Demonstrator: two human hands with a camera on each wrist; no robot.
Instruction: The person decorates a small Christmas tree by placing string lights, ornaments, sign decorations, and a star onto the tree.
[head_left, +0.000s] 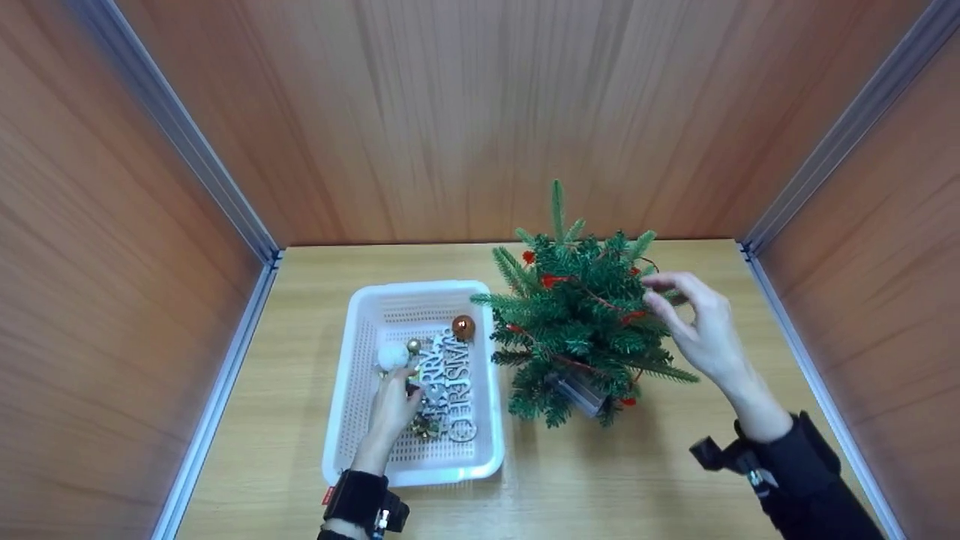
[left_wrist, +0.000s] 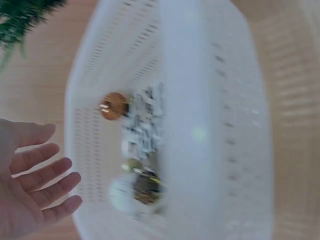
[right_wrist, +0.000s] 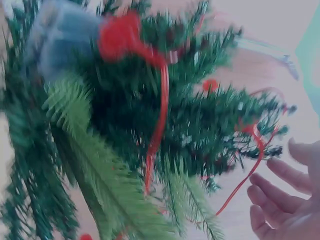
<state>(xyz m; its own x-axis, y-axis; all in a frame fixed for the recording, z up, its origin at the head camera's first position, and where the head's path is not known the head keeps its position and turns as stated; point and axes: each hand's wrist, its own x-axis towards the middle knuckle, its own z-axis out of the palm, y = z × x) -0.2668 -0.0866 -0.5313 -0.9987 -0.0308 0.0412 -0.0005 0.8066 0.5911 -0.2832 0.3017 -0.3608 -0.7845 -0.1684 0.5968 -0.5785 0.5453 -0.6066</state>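
Note:
In the head view, my left hand reaches into the white basket, thumb and forefinger apart over small ornaments. The left wrist view shows the left hand with fingers spread and nothing in them. Around it lie a white ball, a copper-coloured ball, a small gold ball and silvery letter cutouts. My right hand is at the right side of a small artificial Christmas tree, fingers loosely bent beside the branches. A red string with red pieces winds round the tree.
The tree leans, its clear base facing me. It stands just right of the basket, some branches over the basket's rim. Wooden panels with metal edge strips enclose the light wood tabletop at the back and both sides.

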